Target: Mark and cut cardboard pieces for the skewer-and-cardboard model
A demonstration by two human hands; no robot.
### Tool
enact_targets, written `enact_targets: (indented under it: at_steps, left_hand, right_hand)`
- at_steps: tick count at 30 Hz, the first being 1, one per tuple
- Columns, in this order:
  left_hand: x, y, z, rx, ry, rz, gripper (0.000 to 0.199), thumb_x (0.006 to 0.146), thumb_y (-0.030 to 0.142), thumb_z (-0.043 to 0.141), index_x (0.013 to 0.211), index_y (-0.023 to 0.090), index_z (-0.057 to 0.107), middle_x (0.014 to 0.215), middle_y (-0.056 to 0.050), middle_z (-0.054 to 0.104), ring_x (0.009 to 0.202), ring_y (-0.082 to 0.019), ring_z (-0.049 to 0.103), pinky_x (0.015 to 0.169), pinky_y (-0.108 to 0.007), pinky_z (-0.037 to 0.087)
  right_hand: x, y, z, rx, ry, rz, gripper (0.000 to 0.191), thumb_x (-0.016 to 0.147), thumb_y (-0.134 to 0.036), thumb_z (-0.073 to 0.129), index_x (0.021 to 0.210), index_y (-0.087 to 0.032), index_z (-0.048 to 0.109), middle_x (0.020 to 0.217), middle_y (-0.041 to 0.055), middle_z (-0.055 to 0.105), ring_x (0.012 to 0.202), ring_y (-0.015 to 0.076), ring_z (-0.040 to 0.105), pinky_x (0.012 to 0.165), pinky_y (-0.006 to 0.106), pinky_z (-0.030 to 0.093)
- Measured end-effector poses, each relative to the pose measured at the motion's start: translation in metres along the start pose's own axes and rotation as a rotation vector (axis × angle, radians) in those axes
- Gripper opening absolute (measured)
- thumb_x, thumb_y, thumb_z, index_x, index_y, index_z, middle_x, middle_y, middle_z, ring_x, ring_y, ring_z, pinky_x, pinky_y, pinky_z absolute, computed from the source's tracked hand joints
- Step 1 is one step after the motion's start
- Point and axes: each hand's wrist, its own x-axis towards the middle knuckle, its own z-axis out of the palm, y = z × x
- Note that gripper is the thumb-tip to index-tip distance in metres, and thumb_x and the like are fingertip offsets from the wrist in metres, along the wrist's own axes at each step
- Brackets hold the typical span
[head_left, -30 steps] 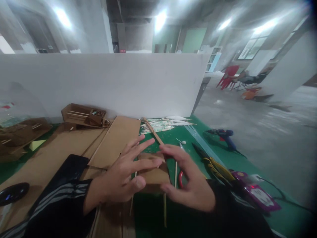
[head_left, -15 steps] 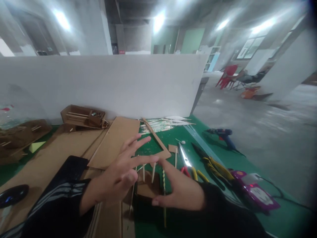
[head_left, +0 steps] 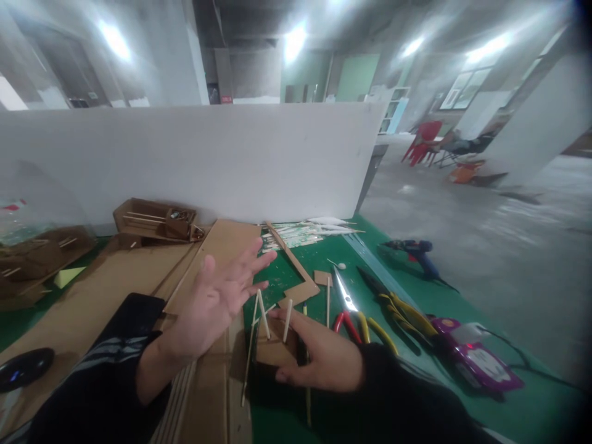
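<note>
A small cardboard block or box (head_left: 275, 353) sits low in the middle, with two pale wooden sticks (head_left: 287, 320) standing up from its top. My right hand (head_left: 324, 354) grips it from the right, thumb at the near edge and fingers at the far edge. Thin sticks (head_left: 250, 351) run along the left side of the box, and another stick passes partly hidden under my right hand. My left hand (head_left: 213, 308) is raised to the left of the box, fingers spread, holding nothing. Below it lie cardboard sheets (head_left: 231, 240).
Scissors (head_left: 346, 296), yellow-handled pliers (head_left: 402, 308), a purple power strip (head_left: 483, 361) and a cordless drill (head_left: 419, 253) lie on the right of the green table. Sticks (head_left: 296, 234) are piled near the white partition (head_left: 194, 160). Cardboard boxes (head_left: 152, 219) stand at left.
My left hand has moved left and away from the sticks, turning its palm into view. The right hand's fingers have come down from the stick tops onto the box.
</note>
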Motion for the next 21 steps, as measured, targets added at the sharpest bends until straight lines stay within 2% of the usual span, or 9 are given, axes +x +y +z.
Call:
enact_targets:
  at_steps: [5, 10, 13, 18, 21]
  left_hand:
    - [0.004, 0.006, -0.005, -0.356, 0.013, -0.163, 0.076, 0.092, 0.075, 0.02, 0.144, 0.028, 0.05, 0.15, -0.004, 0.051, 0.151, -0.025, 0.018, 0.12, -0.051, 0.011]
    - [0.005, 0.006, -0.006, -0.465, 0.047, -0.218, 0.076, 0.092, 0.074, 0.027, 0.142, 0.024, 0.053, 0.149, -0.006, 0.051, 0.15, -0.026, 0.021, 0.12, -0.051, 0.011]
    - [0.005, 0.006, -0.006, -0.474, 0.071, -0.227, 0.076, 0.092, 0.073, 0.028, 0.14, 0.021, 0.055, 0.151, -0.007, 0.049, 0.149, -0.026, 0.023, 0.119, -0.05, 0.019]
    - [0.006, 0.003, -0.007, -0.403, 0.082, -0.209, 0.076, 0.093, 0.07, 0.03, 0.134, 0.014, 0.06, 0.152, -0.009, 0.048, 0.146, -0.028, 0.031, 0.109, -0.045, 0.039]
    - [0.007, -0.004, -0.004, -0.228, 0.193, -0.153, 0.048, 0.096, 0.05, 0.048, 0.122, 0.017, 0.07, 0.139, -0.009, 0.061, 0.133, -0.027, 0.05, 0.102, -0.04, 0.047]
  right_hand:
    - [0.001, 0.002, 0.002, 0.025, -0.007, -0.063, 0.073, 0.073, -0.035, 0.081, 0.136, -0.013, 0.052, 0.128, 0.0135, 0.059, 0.118, 0.0273, 0.058, 0.103, 0.036, 0.044]
    - [0.002, 0.005, 0.003, 0.038, -0.032, -0.103, 0.073, 0.076, -0.035, 0.08, 0.141, -0.017, 0.051, 0.139, 0.0148, 0.052, 0.128, 0.0274, 0.052, 0.11, 0.038, 0.039]
    - [0.002, 0.008, 0.005, 0.056, -0.033, -0.108, 0.068, 0.077, -0.035, 0.079, 0.139, -0.021, 0.054, 0.142, 0.0142, 0.047, 0.133, 0.0276, 0.047, 0.114, 0.04, 0.036]
    - [0.002, 0.013, 0.011, 0.081, 0.033, -0.124, 0.055, 0.076, -0.033, 0.079, 0.128, -0.024, 0.062, 0.141, 0.0132, 0.046, 0.137, 0.0287, 0.042, 0.115, 0.044, 0.033]
    - [0.004, 0.014, 0.017, 0.093, 0.101, -0.135, 0.045, 0.075, -0.031, 0.079, 0.117, -0.023, 0.068, 0.139, 0.0142, 0.049, 0.137, 0.0303, 0.042, 0.112, 0.047, 0.035]
